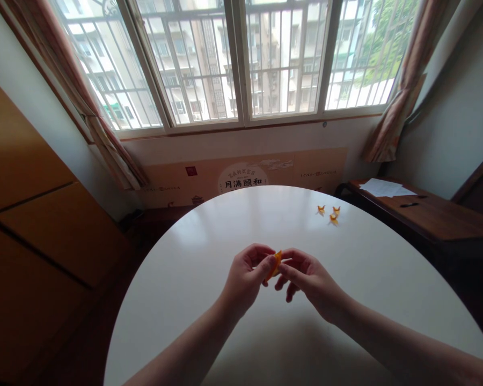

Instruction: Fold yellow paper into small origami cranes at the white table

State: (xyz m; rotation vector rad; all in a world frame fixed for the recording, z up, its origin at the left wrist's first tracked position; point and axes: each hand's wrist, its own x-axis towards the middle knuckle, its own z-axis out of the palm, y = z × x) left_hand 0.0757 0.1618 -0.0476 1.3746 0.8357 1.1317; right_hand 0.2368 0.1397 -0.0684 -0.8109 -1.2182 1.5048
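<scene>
Left hand (245, 274): thumb and fingers were pinched closed on the orange piece (278, 259); squeezing too hard could have crushed it.
Right hand (317, 281): thumb and forefinger closed on its other side, lower fingers loosely curled; an uneven pull risked tearing it.
Orange piece: between both hands, above the white table (177, 300); a slipping pinch might have dropped it.
Three orange figures (334, 220): close together, farther right; a careless reach could have toppled them.

Figures (334, 220) on table (177, 305) beyond right hand (316, 281)
</scene>
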